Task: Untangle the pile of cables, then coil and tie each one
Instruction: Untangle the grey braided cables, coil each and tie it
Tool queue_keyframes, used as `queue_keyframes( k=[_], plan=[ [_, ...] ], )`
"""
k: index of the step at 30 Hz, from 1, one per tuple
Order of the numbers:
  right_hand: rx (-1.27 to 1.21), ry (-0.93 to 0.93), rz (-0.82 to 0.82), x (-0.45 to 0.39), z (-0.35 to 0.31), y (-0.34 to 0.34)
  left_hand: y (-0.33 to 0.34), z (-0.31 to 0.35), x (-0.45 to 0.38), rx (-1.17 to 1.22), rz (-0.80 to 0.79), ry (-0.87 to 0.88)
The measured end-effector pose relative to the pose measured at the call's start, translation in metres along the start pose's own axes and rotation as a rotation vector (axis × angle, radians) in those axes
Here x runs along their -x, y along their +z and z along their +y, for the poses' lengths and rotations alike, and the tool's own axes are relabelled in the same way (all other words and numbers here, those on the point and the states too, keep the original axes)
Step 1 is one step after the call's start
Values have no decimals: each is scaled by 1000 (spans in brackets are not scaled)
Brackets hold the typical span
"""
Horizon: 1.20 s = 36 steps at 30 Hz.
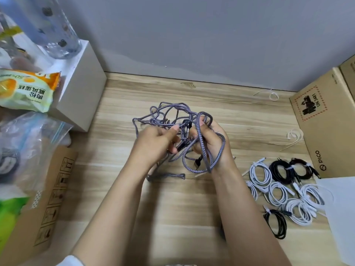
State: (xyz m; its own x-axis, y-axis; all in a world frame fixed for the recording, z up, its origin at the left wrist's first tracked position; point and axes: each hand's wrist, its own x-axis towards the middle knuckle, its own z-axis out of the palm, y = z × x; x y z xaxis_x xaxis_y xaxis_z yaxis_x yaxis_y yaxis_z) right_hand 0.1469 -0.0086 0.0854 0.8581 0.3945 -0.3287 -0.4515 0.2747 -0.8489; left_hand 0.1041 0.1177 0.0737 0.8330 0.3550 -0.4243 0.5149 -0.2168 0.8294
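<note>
The wooden table (172, 198) is carrying everything here, and the tangle of grey braided cables (169, 120) is being held up just above its middle. To the right of the tangle, a cardboard box (322, 120) is standing against the wall, and nearer than it a group of coiled and tied white and black cables (282, 191) is lying on the table. The left hand (153, 143) is reaching into the tangle's near left side, its fingers (173, 130) pinching a strand beside a dark plug. The right hand (209, 143) is gripping the tangle's right side, its curled fingers (200, 121) hooking through one loop while further loops are draping over the back of the hand and the wrist.
</note>
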Motion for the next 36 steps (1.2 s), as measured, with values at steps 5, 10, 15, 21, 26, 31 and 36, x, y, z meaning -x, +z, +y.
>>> queue_keyframes(
  k=[5,10,15,21,26,31,36],
  plan=[
    [-45,19,-97,14,-8,7,9,5,-7,377,-201,-309],
    [-2,33,-206,12,-1,4,13,5,-14,693,-275,-368],
    [61,71,-16,10,3,-1,13,7,-26,931,-52,-161],
    [444,165,63,10,5,12,29,1,-32,743,241,-57],
    [711,36,-78,17,5,27,30,-1,-45,755,394,33],
    [796,-11,-90,22,-9,30,28,7,-65,769,423,14],
    [757,-96,-230,40,-26,34,22,-13,-88,698,529,-139]
  ],
)
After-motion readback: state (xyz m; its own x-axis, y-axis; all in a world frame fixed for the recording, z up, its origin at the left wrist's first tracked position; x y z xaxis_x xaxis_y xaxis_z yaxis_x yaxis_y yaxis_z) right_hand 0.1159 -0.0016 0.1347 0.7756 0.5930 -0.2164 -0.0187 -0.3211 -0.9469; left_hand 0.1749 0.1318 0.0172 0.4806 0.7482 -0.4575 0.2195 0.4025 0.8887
